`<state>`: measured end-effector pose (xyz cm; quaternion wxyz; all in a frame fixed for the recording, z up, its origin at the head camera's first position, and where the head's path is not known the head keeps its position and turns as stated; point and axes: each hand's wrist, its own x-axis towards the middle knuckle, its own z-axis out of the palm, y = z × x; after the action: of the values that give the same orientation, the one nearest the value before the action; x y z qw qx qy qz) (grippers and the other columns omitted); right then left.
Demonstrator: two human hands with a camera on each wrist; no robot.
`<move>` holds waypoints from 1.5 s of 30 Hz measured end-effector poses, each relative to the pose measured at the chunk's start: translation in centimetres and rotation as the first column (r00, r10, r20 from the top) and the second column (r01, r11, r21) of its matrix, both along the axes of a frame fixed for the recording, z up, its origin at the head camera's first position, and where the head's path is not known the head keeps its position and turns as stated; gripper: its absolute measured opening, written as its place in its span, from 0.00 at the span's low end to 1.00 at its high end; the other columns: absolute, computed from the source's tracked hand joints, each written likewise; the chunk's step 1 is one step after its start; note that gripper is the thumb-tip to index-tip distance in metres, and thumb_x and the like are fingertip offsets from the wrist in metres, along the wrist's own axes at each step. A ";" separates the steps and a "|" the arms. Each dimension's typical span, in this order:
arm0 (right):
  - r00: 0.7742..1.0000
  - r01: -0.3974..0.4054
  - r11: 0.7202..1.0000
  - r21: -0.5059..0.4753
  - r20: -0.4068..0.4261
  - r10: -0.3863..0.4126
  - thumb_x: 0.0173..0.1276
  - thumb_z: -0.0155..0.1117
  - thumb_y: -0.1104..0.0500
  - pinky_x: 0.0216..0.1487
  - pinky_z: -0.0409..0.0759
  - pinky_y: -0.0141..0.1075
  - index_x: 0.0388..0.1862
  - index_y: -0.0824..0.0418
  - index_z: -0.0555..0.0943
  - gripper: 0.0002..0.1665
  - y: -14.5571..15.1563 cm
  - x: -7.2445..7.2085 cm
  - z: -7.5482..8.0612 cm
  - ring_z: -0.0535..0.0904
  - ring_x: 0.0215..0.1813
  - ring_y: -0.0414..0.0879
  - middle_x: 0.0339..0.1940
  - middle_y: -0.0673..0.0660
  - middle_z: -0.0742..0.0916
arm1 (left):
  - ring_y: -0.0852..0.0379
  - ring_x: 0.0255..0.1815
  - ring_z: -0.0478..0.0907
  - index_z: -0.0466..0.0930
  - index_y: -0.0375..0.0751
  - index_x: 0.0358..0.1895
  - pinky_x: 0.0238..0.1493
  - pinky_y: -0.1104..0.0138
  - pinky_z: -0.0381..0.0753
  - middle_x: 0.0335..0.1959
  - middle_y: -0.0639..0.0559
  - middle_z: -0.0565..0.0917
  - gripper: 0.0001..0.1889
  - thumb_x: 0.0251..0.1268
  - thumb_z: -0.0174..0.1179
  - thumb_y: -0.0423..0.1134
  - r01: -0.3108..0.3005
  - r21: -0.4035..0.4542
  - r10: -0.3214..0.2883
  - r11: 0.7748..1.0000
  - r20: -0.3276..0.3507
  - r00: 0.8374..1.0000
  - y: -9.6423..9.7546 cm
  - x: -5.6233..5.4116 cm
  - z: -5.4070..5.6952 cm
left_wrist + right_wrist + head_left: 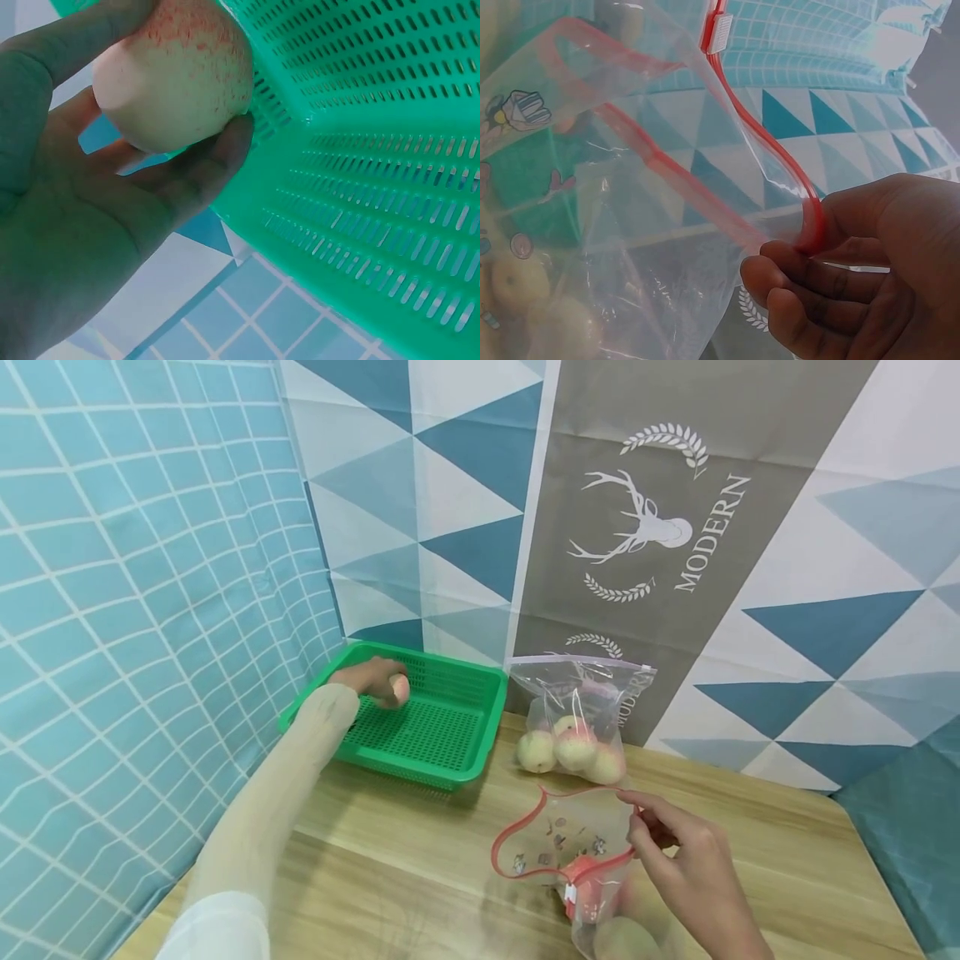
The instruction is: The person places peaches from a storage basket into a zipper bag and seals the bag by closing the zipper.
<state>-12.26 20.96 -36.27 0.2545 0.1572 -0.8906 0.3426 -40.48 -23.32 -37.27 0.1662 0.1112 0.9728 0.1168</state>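
A pale peach with red speckles (176,75) is gripped between the thumb and fingers of my left hand (367,681). That hand is over the left part of a green perforated plastic basket (491,718); in the left wrist view the peach is beside the basket's slotted wall. My right hand (690,860) pinches the red-edged rim of a clear zip bag (517,822), whose mouth gapes wide. A white slider (720,34) sits on the red zip. Low in this bag lie a pale peach (626,939) and something red, partly blurred.
Behind the red-edged bag stands another clear zip bag (540,693) with a lilac top, holding several peaches (576,747). Everything stands on a wood-grain table (360,877). Patterned cloth walls (480,468) rise behind and at the left.
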 end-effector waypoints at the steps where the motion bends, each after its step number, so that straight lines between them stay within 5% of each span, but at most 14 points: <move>1: 1.000 0.001 1.000 -0.001 0.004 -0.001 0.61 0.65 0.74 0.27 0.77 0.23 0.46 0.58 0.88 0.18 0.0 0.0 0.0 0.76 0.24 0.32 0.22 0.40 0.81 | 0.33 0.71 0.59 0.60 0.48 0.77 0.54 0.41 0.73 0.75 0.34 0.58 0.37 0.65 0.63 0.43 0.011 0.013 -0.011 1.000 -0.012 1.000 -0.1 0.1 -0.1; 7: 1.000 0.012 1.000 -0.004 0.027 -0.012 0.63 0.64 0.74 0.27 0.79 0.26 0.46 0.58 0.88 0.17 -0.2 0.2 0.1 0.76 0.23 0.32 0.22 0.40 0.81 | 0.34 0.63 0.69 0.63 0.42 0.74 0.49 0.44 0.77 0.67 0.33 0.69 0.35 0.66 0.61 0.45 0.083 0.050 -0.076 0.995 -0.145 0.987 0.1 1.0 -0.2; 15: 1.000 0.010 1.000 -0.001 0.030 -0.010 0.63 0.64 0.73 0.27 0.79 0.26 0.46 0.58 0.88 0.17 -0.2 0.3 0.1 0.76 0.23 0.31 0.22 0.40 0.81 | 0.31 0.70 0.63 0.59 0.41 0.77 0.60 0.38 0.71 0.73 0.32 0.63 0.36 0.69 0.61 0.45 0.144 0.058 -0.123 0.988 -0.270 0.955 0.7 2.4 -0.4; 22: 0.999 0.008 1.000 -0.010 0.037 -0.008 0.63 0.64 0.73 0.26 0.80 0.28 0.46 0.58 0.88 0.17 -0.1 0.4 0.2 0.76 0.24 0.32 0.22 0.39 0.81 | 0.33 0.69 0.66 0.62 0.40 0.75 0.61 0.40 0.71 0.71 0.32 0.67 0.36 0.68 0.64 0.45 0.193 0.081 -0.148 0.978 -0.387 0.910 0.2 3.7 -0.4; 33: 1.000 0.000 1.000 -0.015 0.029 0.000 0.62 0.64 0.73 0.25 0.78 0.27 0.45 0.56 0.88 0.18 0.0 0.6 -0.1 0.75 0.22 0.31 0.21 0.40 0.80 | 0.34 0.70 0.65 0.60 0.46 0.77 0.65 0.40 0.68 0.73 0.35 0.64 0.39 0.67 0.66 0.48 0.213 0.134 -0.126 0.968 -0.474 0.872 -0.5 6.8 -0.1; 45: 0.999 0.015 1.000 -0.010 0.031 -0.015 0.62 0.64 0.74 0.25 0.80 0.29 0.45 0.57 0.88 0.17 0.0 0.5 0.2 0.74 0.22 0.31 0.22 0.40 0.80 | 0.28 0.62 0.72 0.61 0.51 0.77 0.53 0.38 0.76 0.72 0.33 0.65 0.39 0.65 0.67 0.49 0.212 0.215 -0.060 0.953 -0.552 0.831 0.1 10.2 0.0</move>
<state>-11.72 20.91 -36.03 0.2442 0.1439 -0.8937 0.3477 -30.32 -23.17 -37.26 -0.1227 0.2306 0.9446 0.1987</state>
